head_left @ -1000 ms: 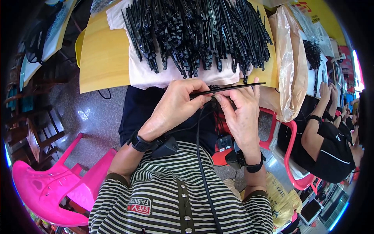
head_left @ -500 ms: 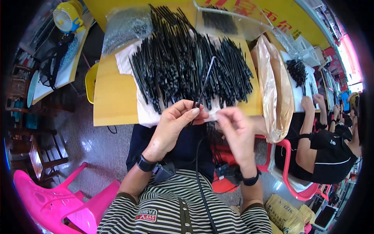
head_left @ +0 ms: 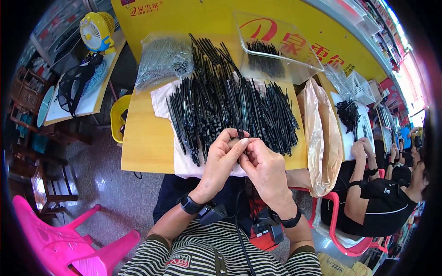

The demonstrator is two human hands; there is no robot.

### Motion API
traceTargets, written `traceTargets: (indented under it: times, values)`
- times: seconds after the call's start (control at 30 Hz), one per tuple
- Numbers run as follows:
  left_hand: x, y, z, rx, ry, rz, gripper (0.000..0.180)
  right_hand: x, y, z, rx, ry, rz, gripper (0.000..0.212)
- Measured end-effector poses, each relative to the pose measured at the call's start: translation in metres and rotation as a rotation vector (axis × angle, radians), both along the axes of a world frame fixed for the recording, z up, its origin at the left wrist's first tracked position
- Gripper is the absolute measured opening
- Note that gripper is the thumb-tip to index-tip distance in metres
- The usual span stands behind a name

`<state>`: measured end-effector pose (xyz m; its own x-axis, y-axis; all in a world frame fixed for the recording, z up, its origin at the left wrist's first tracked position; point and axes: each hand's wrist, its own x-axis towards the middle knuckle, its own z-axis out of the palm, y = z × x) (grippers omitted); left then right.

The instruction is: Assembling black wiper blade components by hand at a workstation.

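Just in front of the table's near edge, my left hand (head_left: 220,160) and my right hand (head_left: 268,169) meet, fingertips pressed together. Between them they pinch a thin black strip (head_left: 240,134); its lower part is hidden behind my fingers. Whether anything else sits in the pinch, I cannot tell. Beyond my hands a big pile of similar thin black strips (head_left: 209,103) lies spread on a pale pink cloth (head_left: 184,168), with the strips pointing mostly toward me.
A clear bag of small pieces (head_left: 165,62) and a clear plastic bin (head_left: 299,69) stand at the table's (head_left: 145,138) back. To the right hangs a tan bag (head_left: 320,142), with a co-worker (head_left: 386,202) past it. A pink chair (head_left: 60,239) is at left.
My right hand has come in from the right to meet my left, and the pale piece it held is out of sight. The view has shifted, so the table sits lower.
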<state>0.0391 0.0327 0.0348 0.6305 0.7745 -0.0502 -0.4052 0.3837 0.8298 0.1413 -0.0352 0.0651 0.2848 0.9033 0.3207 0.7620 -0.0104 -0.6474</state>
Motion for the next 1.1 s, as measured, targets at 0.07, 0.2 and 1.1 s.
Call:
traceTargets:
  times: [0.07,0.2,1.1]
  values:
    - [0.0,0.007,0.005,0.009,0.006,-0.015,0.021,0.005,0.007,0.009,-0.017,0.044,0.023,0.016]
    - [0.001,0.02,0.015,0.075,0.007,0.012,0.033,0.017,0.031,0.041,-0.096,0.221,0.042,0.013]
    - [-0.055,0.058,0.011,-0.038,0.279,0.29,0.027,0.259,0.277,0.04,-0.807,-0.178,-0.295,0.027]
